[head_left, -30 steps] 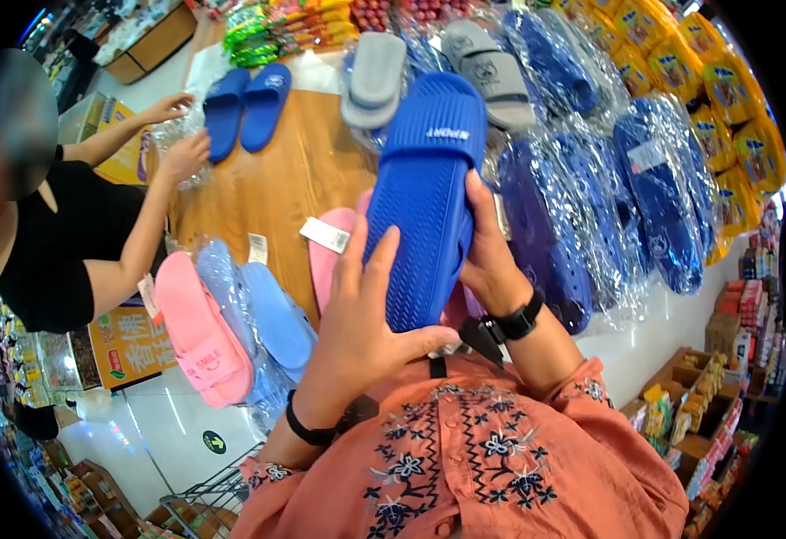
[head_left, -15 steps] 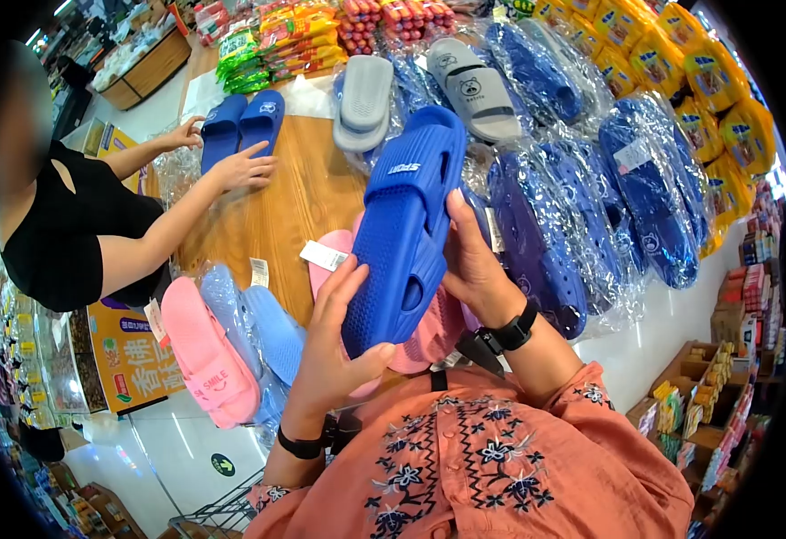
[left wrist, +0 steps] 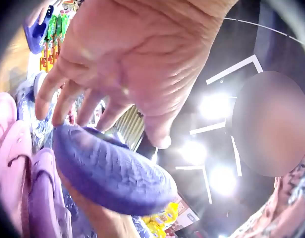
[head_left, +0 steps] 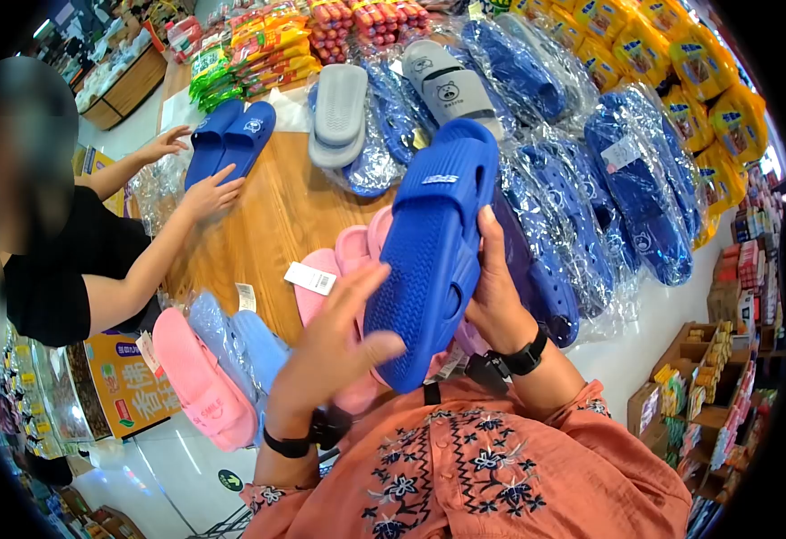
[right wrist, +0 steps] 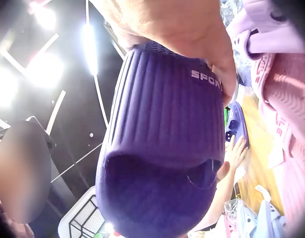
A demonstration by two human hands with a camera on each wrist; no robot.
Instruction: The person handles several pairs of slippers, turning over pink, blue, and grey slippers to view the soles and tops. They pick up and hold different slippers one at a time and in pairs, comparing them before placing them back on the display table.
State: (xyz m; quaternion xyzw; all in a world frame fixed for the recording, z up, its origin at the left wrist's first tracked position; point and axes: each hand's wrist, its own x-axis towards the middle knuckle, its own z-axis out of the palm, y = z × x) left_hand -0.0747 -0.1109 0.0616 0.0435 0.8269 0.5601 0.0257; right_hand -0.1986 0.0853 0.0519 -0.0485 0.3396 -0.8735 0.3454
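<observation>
A pair of blue slides [head_left: 424,251], stacked, with "SPORT" on the strap, is held up over the table in front of my body. My right hand [head_left: 501,301] grips them from the right side, with the thumb along the edge; in the right wrist view the ribbed strap of a slide [right wrist: 165,109] fills the middle. My left hand [head_left: 326,355] is at their left side with spread fingers, the thumb overlapping the heel in the head view. In the left wrist view the open palm [left wrist: 127,59] hovers over the textured sole [left wrist: 112,168]. Pink slippers [head_left: 317,269] with a white tag lie below.
Bagged blue slippers [head_left: 640,189] cover the table's right side, with grey slides [head_left: 339,108] behind. Pink slides [head_left: 203,377] lie at the near left edge. Across the wooden table [head_left: 308,193], another person [head_left: 79,278] has hands at blue slides [head_left: 227,144]. Yellow packs [head_left: 703,63] stand back right.
My left hand has loosened from the slides, its fingers lifting off. The slides tilted, then swung back, still in my right hand. The other person's hands moved to the far blue pair.
</observation>
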